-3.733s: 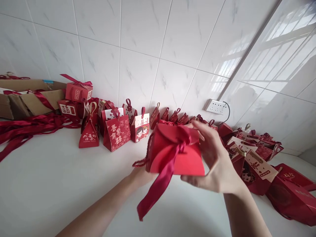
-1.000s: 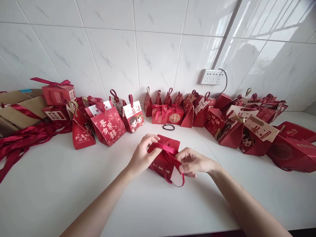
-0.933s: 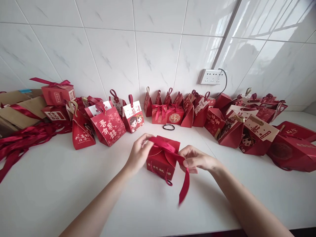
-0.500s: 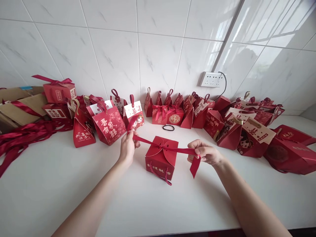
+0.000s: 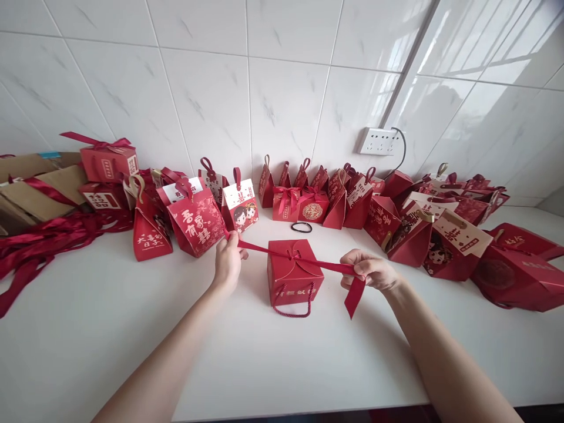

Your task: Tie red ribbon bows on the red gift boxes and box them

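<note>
A red gift box (image 5: 291,289) with gold characters on its front sits on the white table between my hands. Across its top runs a red ribbon (image 5: 328,265), crossed or knotted at the middle of the lid and stretched out to both sides. My left hand (image 5: 228,261) pinches one end of the ribbon. My right hand (image 5: 368,271) grips the other end, and a short tail hangs below its fingers. A twisted cord handle (image 5: 291,315) droops in front of the box.
Several red gift boxes (image 5: 196,226) line the wall side. On the left lie loose red ribbons (image 5: 48,249) beside an open cardboard box (image 5: 53,197). A black ring (image 5: 301,227) rests behind the gift box. A power strip (image 5: 379,141) is on the tiled wall.
The gift box has shifted slightly right and turned, with its front now more square to me. The ribbon stays held at both ends, and my right hand has moved slightly right.
</note>
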### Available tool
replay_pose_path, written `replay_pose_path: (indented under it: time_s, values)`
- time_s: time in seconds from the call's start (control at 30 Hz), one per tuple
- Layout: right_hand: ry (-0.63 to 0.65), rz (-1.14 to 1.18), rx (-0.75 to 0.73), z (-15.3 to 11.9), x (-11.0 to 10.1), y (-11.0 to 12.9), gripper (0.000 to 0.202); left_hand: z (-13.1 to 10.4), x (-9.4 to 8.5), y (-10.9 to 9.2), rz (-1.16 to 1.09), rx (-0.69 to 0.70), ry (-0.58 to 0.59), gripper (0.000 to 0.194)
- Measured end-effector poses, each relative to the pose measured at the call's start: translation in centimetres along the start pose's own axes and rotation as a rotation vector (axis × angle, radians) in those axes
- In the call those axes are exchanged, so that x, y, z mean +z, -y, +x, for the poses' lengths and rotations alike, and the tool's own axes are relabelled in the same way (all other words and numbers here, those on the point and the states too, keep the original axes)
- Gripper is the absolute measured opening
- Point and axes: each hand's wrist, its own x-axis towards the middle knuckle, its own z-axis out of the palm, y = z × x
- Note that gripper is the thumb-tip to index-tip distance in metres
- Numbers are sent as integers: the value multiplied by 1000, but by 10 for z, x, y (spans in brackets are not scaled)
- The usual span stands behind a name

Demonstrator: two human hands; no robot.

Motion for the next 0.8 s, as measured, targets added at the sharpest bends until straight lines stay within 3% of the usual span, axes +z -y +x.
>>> replay_pose_path:
  time_s: [0.23,0.4,0.47,0.57,0.63,0.8]
  values:
    - [16,-38,-102,-2,9,6,35,5,-4,-4,28,-41,66,12]
    - [374,-100,20,-2,22,3,22,3,-1,3,-34,18,138,21]
    - [407,-73,3,0,25,2,17,-2,2,6,-42,57,233,27]
    - [240,14,-138,6,26,4,22,-11,6,8,-42,105,536,36]
    - [66,94,-247,10,26,6,24,-17,6,8,-23,104,662,38]
    - [-603,221,-382,17,27,13,12,-21,1,4,36,19,586,40]
